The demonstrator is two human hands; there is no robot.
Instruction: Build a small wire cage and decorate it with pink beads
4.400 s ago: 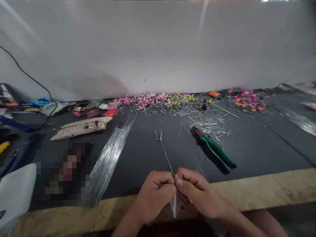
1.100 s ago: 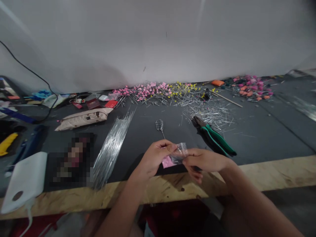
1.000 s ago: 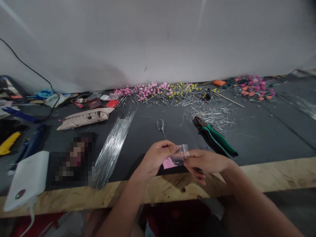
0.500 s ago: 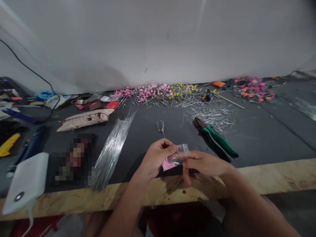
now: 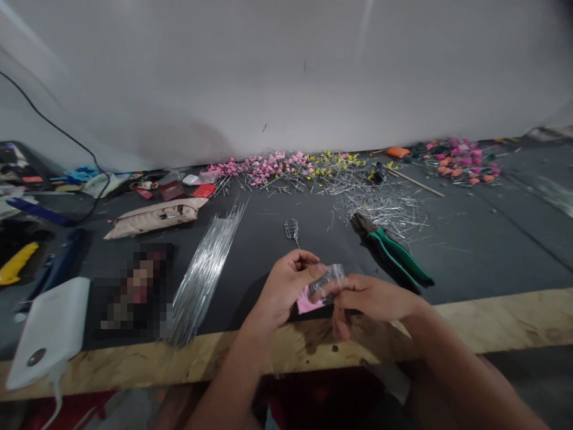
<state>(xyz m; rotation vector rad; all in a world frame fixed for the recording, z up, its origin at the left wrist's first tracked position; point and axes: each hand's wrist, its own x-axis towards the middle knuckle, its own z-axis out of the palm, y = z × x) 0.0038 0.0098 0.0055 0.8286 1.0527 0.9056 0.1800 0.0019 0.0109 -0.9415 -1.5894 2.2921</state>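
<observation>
A small clear zip bag with pink material [image 5: 308, 302] in its lower part is between my hands, over the table's front edge. My left hand [image 5: 286, 283] pinches the bag's left side between thumb and fingers. My right hand [image 5: 369, 297] is at the bag's right side, with its index finger reaching into the bag and the other fingers curled below. Just beyond my left hand lies a small wire piece with a looped, basket-like head [image 5: 291, 229]. Green-handled pliers [image 5: 398, 257] rest to the right of my hands.
A bundle of straight wires [image 5: 201, 272] lies left of my hands. Pink flower stems [image 5: 277, 166], yellow ones [image 5: 335, 164] and loose wire pieces [image 5: 385, 209] line the back. A beige pouch [image 5: 156, 218], a white power bank [image 5: 49, 331] and a yellow-handled tool [image 5: 18, 263] are at left.
My right index finger has moved further left and deeper into the bag, over the pink material. The bag and my left hand have shifted slightly to the right.
</observation>
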